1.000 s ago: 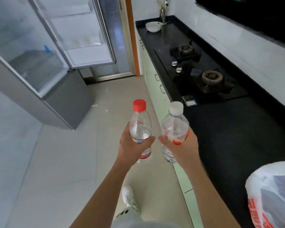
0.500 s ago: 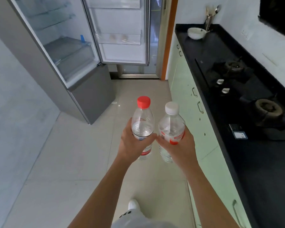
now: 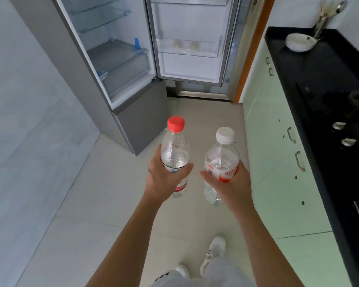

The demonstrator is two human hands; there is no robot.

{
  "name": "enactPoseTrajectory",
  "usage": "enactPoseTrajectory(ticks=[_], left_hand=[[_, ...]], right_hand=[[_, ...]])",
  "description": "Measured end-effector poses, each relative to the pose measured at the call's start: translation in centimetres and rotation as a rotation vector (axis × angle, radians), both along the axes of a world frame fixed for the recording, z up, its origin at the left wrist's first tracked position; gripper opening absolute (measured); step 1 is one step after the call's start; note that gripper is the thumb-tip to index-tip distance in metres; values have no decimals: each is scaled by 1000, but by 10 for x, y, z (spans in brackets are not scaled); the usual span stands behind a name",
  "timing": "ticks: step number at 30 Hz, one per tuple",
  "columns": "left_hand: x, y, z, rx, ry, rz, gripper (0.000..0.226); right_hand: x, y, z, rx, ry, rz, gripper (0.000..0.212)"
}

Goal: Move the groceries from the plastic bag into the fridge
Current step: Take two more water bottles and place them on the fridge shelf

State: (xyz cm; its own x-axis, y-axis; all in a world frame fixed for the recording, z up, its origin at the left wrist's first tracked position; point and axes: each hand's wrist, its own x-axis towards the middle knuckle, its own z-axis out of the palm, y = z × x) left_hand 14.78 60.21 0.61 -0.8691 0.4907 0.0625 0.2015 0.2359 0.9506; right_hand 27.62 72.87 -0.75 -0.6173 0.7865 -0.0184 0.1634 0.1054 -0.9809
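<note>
The fridge (image 3: 133,96) is standing ahead on the left with its door (image 3: 191,38) hanging open to the right, and the counter (image 3: 327,83) is running along the right side. The left hand (image 3: 166,181) and right hand (image 3: 232,185) are each holding one upright bottle, the left bottle (image 3: 175,154) beside the right bottle (image 3: 221,162), apart, before the fridge. A bowl (image 3: 299,42) is lying on the counter at the far end.

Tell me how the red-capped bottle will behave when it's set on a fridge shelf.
The red-capped bottle looks tall and narrow, so probably tippy. Thin clear plastic likely dents under the left hand. It seems mostly full, so fairly heavy.
</note>
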Motion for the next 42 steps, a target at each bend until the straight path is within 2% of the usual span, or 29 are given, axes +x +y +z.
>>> enactPoseTrajectory(ticks=[7, 22, 30, 35, 42], left_hand=[[-62, 48, -10, -15, 8, 79, 43], [-190, 197, -4, 5, -36, 288, 52], [-250, 221, -12, -8, -20, 343, 53], [-298, 223, -17, 7, 2, 369, 50], [-413, 222, -14, 18, 2, 394, 54]], right_hand=[[-71, 56, -15, 2, 8, 72, 58], [-231, 230, 2, 75, 27, 296, 57], [-303, 263, -7, 13, -3, 355, 51], [-355, 270, -10, -8, -7, 379, 55], [-469, 269, -7, 29, -7, 396, 57]])
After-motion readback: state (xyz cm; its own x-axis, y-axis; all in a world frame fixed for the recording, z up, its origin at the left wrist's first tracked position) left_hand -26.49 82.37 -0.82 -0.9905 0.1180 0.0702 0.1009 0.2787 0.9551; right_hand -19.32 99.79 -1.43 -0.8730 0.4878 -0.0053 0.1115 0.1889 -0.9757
